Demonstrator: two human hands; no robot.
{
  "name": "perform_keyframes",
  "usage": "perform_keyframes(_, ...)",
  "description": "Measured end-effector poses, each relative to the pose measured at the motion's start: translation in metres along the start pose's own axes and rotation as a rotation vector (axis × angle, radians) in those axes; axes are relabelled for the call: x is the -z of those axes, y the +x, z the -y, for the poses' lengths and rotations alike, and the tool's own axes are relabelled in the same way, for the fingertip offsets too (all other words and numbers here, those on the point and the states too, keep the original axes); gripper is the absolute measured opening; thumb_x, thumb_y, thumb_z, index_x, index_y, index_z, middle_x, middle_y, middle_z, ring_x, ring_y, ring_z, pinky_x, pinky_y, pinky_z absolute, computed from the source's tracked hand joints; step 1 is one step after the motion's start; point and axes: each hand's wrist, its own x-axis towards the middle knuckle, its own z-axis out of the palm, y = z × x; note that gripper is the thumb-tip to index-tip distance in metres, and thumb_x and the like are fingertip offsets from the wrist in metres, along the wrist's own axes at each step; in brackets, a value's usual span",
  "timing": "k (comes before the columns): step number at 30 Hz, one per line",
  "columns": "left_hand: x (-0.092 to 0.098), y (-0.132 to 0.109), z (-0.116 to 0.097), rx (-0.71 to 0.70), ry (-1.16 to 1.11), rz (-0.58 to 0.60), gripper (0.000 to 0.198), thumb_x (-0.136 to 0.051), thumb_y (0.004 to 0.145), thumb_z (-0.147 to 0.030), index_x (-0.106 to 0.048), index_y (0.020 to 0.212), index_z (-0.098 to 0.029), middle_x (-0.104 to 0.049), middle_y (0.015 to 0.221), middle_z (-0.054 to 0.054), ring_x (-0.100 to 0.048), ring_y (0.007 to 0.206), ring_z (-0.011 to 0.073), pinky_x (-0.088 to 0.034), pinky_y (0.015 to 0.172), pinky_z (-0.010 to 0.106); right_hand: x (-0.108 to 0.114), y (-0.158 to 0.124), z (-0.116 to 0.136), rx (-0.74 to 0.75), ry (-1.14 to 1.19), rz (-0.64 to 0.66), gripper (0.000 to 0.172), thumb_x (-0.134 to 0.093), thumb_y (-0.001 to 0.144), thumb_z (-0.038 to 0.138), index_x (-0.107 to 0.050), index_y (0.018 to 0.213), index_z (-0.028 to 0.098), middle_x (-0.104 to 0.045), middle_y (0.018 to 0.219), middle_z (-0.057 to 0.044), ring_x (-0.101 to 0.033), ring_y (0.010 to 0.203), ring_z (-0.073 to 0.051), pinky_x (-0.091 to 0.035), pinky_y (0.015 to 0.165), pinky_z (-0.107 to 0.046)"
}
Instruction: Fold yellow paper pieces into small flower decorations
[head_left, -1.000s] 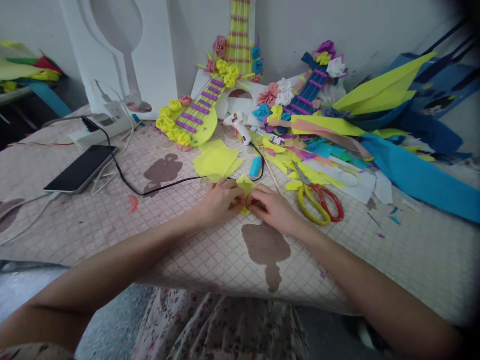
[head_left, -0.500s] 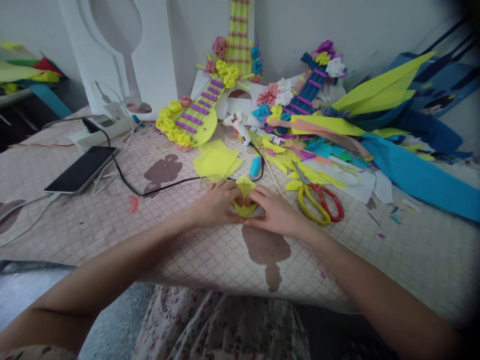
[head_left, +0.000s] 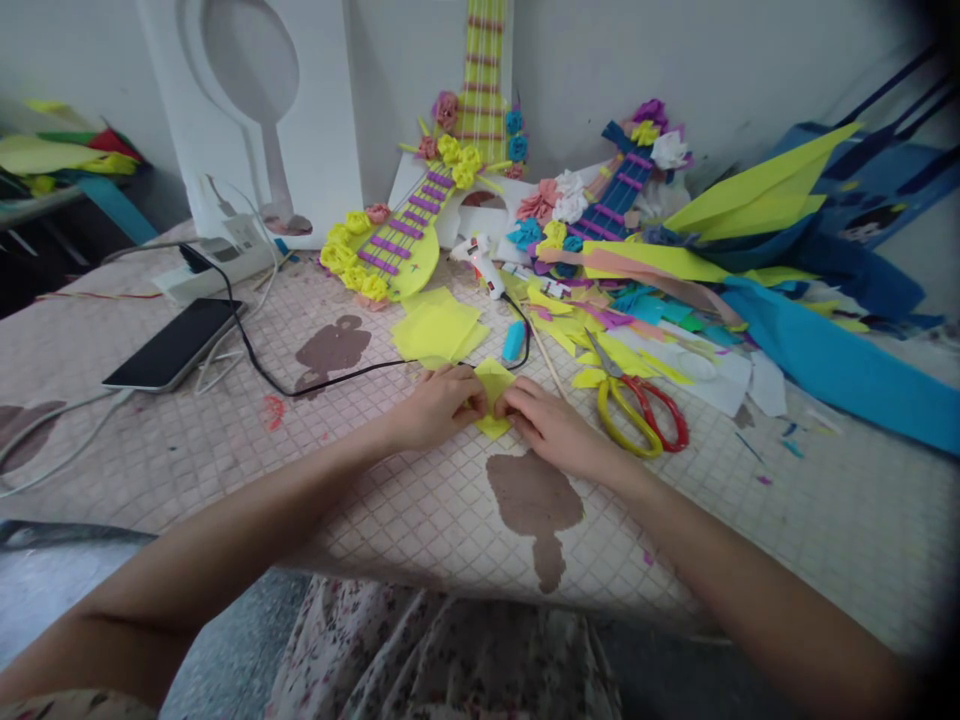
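A small square of yellow crepe paper point(head_left: 493, 378), turned corner-up, lies low over the table between my hands. My left hand point(head_left: 441, 408) has its fingers curled and closed on the paper's left side. On the right side, my right hand point(head_left: 551, 424) pinches the paper with thumb and fingers. Parts of the square are hidden by my fingers. Just beyond my left hand is a loose stack of yellow paper squares point(head_left: 436, 325). Scissors point(head_left: 639, 408) with one yellow and one red handle lie to the right of my right hand.
A white glue gun point(head_left: 481, 264), its black cord point(head_left: 337, 372) crossing the table, stands behind. Nearby are a turquoise piece point(head_left: 513, 341) and a thin stick point(head_left: 550, 362). Paper-flowered guitar shapes point(head_left: 409, 255) lean at the back. Paper scraps pile right; a phone point(head_left: 176, 345) and power strip point(head_left: 225, 262) lie left.
My fingertips have drawn slightly apart, and the yellow square, bent up between them before, now looks flatter and shows more of its surface. The view has shifted a little.
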Motion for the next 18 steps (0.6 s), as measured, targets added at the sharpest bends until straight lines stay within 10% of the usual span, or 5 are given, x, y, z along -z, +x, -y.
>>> perform_keyframes(18, 0.018, 0.003, 0.015, -0.043, -0.298, 0.056, 0.022, -0.048, 0.073, -0.009, -0.063, 0.087, -0.015, -0.067, 0.083, 0.002, -0.059, 0.072, 0.0117, -0.046, 0.066, 0.023, 0.003, 0.0, -0.01, 0.087, 0.101, -0.135, 0.024, -0.04, 0.078, 0.002, -0.051, 0.089, 0.02, -0.052, 0.092, -0.004, -0.054, 0.086, -0.018, -0.045, 0.077, -0.031)
